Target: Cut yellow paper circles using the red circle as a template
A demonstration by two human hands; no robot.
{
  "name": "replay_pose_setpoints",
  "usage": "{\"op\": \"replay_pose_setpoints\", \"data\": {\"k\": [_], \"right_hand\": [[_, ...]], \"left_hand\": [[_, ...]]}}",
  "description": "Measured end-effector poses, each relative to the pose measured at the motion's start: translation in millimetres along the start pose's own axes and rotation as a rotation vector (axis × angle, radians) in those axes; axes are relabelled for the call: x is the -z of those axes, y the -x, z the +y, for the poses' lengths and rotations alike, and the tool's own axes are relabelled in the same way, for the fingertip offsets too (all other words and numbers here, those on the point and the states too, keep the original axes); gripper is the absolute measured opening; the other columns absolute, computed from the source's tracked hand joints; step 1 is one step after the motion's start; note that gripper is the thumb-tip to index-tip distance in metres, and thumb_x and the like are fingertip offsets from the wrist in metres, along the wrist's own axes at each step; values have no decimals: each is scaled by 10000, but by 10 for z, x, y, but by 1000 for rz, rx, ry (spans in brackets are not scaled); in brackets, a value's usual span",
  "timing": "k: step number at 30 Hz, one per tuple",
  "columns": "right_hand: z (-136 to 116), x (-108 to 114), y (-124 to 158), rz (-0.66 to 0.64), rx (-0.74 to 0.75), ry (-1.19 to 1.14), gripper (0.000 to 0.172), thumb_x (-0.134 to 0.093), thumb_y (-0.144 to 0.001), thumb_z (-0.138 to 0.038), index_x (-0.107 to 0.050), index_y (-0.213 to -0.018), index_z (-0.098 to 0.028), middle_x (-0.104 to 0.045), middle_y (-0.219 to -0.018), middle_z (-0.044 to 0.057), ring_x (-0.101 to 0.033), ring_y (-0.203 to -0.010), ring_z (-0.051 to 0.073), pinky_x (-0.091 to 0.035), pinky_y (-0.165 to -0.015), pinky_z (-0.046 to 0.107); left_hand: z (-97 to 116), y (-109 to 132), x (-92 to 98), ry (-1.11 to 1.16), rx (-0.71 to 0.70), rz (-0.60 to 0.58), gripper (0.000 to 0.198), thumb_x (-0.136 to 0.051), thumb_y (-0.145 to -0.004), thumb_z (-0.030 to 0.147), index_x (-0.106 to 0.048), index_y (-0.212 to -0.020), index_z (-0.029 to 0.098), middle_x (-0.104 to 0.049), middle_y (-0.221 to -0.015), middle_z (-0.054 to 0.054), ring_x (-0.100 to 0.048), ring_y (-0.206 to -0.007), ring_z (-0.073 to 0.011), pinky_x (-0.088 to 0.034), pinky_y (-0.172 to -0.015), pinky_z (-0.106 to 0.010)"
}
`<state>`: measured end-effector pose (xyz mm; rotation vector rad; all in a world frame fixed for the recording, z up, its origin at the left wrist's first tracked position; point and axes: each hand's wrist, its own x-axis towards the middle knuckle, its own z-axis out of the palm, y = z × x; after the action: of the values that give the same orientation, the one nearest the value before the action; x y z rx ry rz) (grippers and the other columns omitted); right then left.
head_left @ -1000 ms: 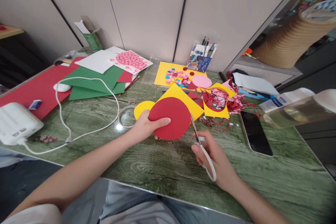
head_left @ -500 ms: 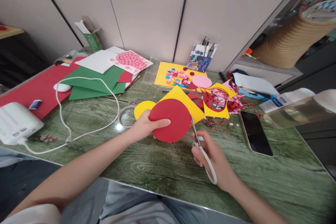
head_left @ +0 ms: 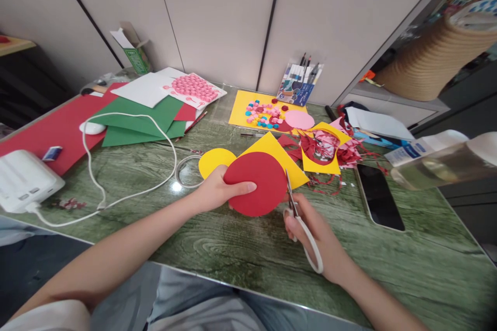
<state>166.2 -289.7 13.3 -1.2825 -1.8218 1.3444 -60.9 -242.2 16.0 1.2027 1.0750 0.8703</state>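
My left hand (head_left: 217, 192) pinches a red paper circle (head_left: 261, 182) stacked on a sheet of yellow paper (head_left: 292, 164), thumb on top of the red disc. My right hand (head_left: 316, 235) grips white-handled scissors (head_left: 301, 217), whose blades meet the yellow paper at the right edge of the red circle. Part of the yellow paper bulges out as a rounded lobe (head_left: 213, 160) behind my left hand.
On the green wood-grain table (head_left: 240, 248) lie a phone (head_left: 378, 194), red and yellow paper scraps (head_left: 326, 152), a yellow sheet with small coloured pieces (head_left: 264, 111), green and red sheets (head_left: 135, 121), a white cable (head_left: 116, 196), a white box (head_left: 23, 181), and a clear bottle (head_left: 442, 163).
Both hands and the stacked paper have drifted slightly right and toward me. The scissors have moved a little further along the edge of the red circle.
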Motion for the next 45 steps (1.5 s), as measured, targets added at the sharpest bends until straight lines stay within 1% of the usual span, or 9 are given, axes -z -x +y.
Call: {"op": "replay_pose_setpoints", "data": {"k": [6,12,17,28,37,45], "right_hand": [[15,20,15,-28,-12,14,211,-364,-920,-425,-412,-1033,-253,-416,-655,-47,-383,-573,122,-279,-537,257],[29,10,14,-24,-15,58,195,-372,-917,-423,-407,-897,-232,-415,-635,-50,-377,-570,121,-281,-542,257],[10,4,4,-34,-8,77,204,-362,-920,-417,-384,-848,-227,-414,-628,-52,-372,-559,118,-279,-530,255],[18,2,16,-39,-4,98,219,-350,-923,-411,-373,-814,-223,-406,-631,-53,-371,-556,114,-281,-522,246],[-7,21,7,-46,-20,136,211,-360,-921,-400,-374,-802,-226,-402,-611,-58,-372,-542,113,-288,-515,236],[17,22,17,-48,-21,144,210,-375,-915,-400,-391,-808,-220,-398,-599,-60,-382,-524,105,-285,-496,231]], "left_hand": [[-7,-11,34,9,19,-19,301,-701,-658,332,-675,-887,138,-705,-845,-44,-642,-766,-183,-530,-685,-280],[8,-5,33,17,24,-31,297,-702,-663,329,-671,-893,144,-702,-850,-36,-637,-762,-170,-528,-680,-266],[7,-9,37,23,16,-35,299,-704,-664,325,-671,-895,138,-700,-844,-38,-634,-761,-169,-528,-682,-270],[18,-17,48,27,2,-55,294,-702,-670,319,-674,-901,140,-699,-841,-37,-632,-764,-161,-524,-706,-271],[58,-30,94,-20,11,-65,334,-702,-662,330,-671,-936,140,-699,-868,-52,-632,-769,-176,-525,-669,-270],[65,-41,138,-31,8,-74,331,-707,-654,322,-669,-934,150,-696,-853,-43,-626,-741,-164,-514,-640,-256]]}}
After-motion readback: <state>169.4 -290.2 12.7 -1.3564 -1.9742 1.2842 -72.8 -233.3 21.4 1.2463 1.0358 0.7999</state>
